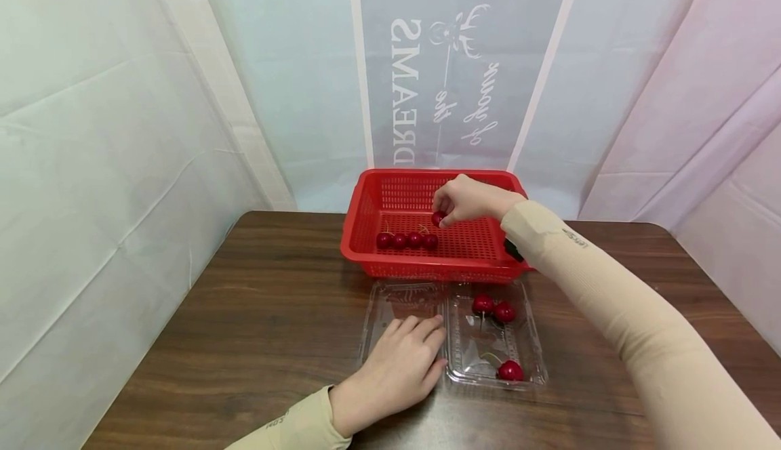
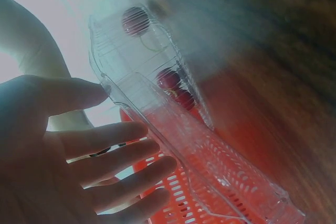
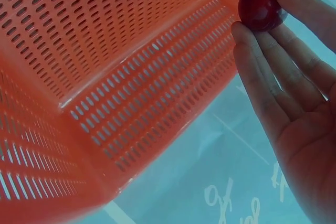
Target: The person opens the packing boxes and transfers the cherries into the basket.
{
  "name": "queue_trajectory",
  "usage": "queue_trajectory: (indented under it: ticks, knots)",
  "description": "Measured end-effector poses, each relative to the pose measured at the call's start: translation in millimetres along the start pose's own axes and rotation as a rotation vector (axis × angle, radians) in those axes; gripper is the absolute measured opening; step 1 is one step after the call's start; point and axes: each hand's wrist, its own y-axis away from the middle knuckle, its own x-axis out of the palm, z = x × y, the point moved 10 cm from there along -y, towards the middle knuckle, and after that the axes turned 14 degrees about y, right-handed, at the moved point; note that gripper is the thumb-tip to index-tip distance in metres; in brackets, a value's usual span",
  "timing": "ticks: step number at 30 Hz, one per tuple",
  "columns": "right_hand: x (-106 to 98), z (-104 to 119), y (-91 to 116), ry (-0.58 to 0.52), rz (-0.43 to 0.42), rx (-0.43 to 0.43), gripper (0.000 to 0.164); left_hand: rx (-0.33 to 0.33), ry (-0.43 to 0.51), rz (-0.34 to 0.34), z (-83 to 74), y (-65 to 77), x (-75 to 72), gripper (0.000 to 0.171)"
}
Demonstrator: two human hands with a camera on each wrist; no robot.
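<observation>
Over the red plastic basket (image 1: 436, 270), my right hand (image 1: 472, 199) pinches a dark red cherry (image 3: 261, 7) between thumb and fingertips. Inside the basket, several cherries (image 1: 407, 240) sit in a row along the near side, some with stems showing. My left hand (image 1: 399, 366) lies with fingers extended on the lid side of a clear plastic clamshell box (image 1: 454, 373), touching it near the fold. The right half of that box holds three cherries: two together (image 1: 493, 308) toward the back and one (image 1: 510, 370) at the front corner.
Both containers stand on a dark wood-grain table (image 1: 256, 314), the clamshell directly in front of the basket. A printed cloth (image 1: 451, 77) with lettering hangs behind, and white sheets (image 1: 110, 131) enclose the sides.
</observation>
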Motion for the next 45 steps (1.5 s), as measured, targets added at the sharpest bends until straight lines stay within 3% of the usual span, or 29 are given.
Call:
queue_trajectory:
  ticks: [27,45]
  knots:
    - [20.8,-24.5,-21.4,-0.037,0.072,0.097,0.020,0.002,-0.022,-0.006,0.0,-0.2,0.1,0.032]
    - [33.5,-31.0,-25.6,-0.013,0.093,0.107,0.024,0.001,-0.009,0.002,1.1,0.0,0.2,0.032]
